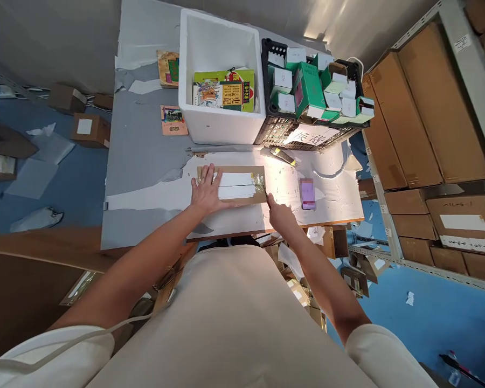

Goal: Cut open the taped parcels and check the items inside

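Two bare hands work at a flat, oblong brown cardboard package [244,200], which lies near the front edge of a grey-and-white covered worktable [141,156]. The left hand [207,193] presses on the package's left end, its fingers spread apart and the thumb reaching along the lower edge. The right hand [282,215] is at the opposite end, its fingers curled together around a slim dark tool [267,196] that meets the right edge; it may be a blade, but too little of it shows to be sure. White paper strips [235,179] run along the package's upper face, and shiny clear tape [259,180] crosses its right end.

The step in hand appears to be working the tool at that taped edge while the other hand braces the package. The next move seems to call for steady pressure from the left palm, well apart from the tool, and a controlled right wrist.

Beyond the package lies a yellow-and-black handheld cutter [283,156], near a black plastic crate [275,47] of green and white cartons; a phone with a purple screen [307,194] rests to the right.
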`<state>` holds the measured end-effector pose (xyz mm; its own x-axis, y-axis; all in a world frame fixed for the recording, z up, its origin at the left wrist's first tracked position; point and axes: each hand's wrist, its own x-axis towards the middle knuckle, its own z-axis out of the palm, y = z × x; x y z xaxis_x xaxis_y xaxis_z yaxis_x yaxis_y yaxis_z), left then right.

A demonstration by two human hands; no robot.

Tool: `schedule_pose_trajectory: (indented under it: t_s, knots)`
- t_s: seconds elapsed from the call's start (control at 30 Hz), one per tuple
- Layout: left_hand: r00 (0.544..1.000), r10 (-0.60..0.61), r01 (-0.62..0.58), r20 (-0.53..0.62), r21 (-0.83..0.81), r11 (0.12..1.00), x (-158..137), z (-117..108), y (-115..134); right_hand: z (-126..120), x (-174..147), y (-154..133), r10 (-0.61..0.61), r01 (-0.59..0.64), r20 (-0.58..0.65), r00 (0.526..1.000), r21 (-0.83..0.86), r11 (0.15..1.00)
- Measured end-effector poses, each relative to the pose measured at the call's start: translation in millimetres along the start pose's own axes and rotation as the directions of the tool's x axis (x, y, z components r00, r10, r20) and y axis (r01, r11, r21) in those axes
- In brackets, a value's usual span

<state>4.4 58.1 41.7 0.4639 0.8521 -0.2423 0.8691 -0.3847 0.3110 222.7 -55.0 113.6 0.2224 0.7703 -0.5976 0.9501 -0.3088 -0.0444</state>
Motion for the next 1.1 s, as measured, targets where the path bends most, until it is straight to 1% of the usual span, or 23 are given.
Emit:
schedule_pose_trajectory:
  t_s: [0.17, 0.37, 0.47, 0.53, 0.6, 0.67, 0.73, 0.8, 0.87, 0.97, 1.03, 1.1]
  knots:
    - [1.0, 0.003, -0.003, -0.02, -0.012, 1.0, 0.1, 2.9, -1.7, 8.8, -8.6, 9.7, -0.018, 0.019, -0.022, 1.0, 0.022, 1.0]
    - [0.999, 0.012, -0.013, -0.048, -0.031, 0.999, 0.1, 3.3, -1.5, 10.7, -4.3, 6.5, -0.015, 0.019, -0.058, 0.998, 0.075, 0.997]
    - [0.998, 0.0, -0.003, -0.058, -0.04, 0.999, -0.9, 1.6, -0.1, 12.9, -16.8, 16.5, -0.035, 0.044, -0.077, 0.996, 0.126, 0.991]
    - [0.998, -0.005, 0.002, -0.067, -0.048, 0.999, -1.6, 0.6, 0.7, 18.1, -28.0, 30.6, 0.0, 0.023, -0.125, 0.992, 0.187, 0.982]
    - [0.997, -0.008, 0.004, -0.077, -0.055, 0.998, -2.3, 0.3, 0.8, 25.7, -31.1, 46.0, 0.086, -0.046, -0.165, 0.983, 0.231, 0.972]
    - [0.996, 0.0, -0.006, -0.092, -0.058, 0.998, -3.4, 1.0, 0.2, 34.4, -19.7, 58.2, 0.162, -0.122, -0.145, 0.976, 0.249, 0.961]
    - [0.992, 0.021, -0.028, -0.122, -0.059, 0.998, -4.8, 2.8, -1.1, 43.1, 5.0, 65.6, 0.191, -0.159, -0.094, 0.977, 0.273, 0.949]
    - [0.983, 0.039, -0.051, -0.179, -0.065, 0.997, -6.4, 5.4, -2.8, 50.0, 35.9, 68.8, 0.2, -0.169, -0.084, 0.976, 0.285, 0.944]
    - [0.967, 0.028, -0.052, -0.252, -0.089, 0.995, -7.4, 8.2, -4.6, 54.3, 65.7, 69.8, 0.189, -0.158, -0.108, 0.976, 0.245, 0.956]
    - [0.932, -0.072, 0.019, -0.355, -0.15, 0.989, -9.3, 10.9, -6.2, 58.5, 99.4, 69.9, 0.159, -0.139, -0.158, 0.975, 0.132, 0.982]
    - [0.903, -0.159, 0.086, -0.399, -0.194, 0.977, -13.6, 11.7, -6.1, 63.3, 113.8, 70.3, 0.142, -0.129, -0.185, 0.972, 0.079, 0.989]
    - [0.883, -0.212, 0.124, -0.419, -0.227, 0.966, -22.3, 13.2, -4.8, 71.2, 123.0, 72.0, 0.116, -0.109, -0.192, 0.974, 0.05, 0.993]
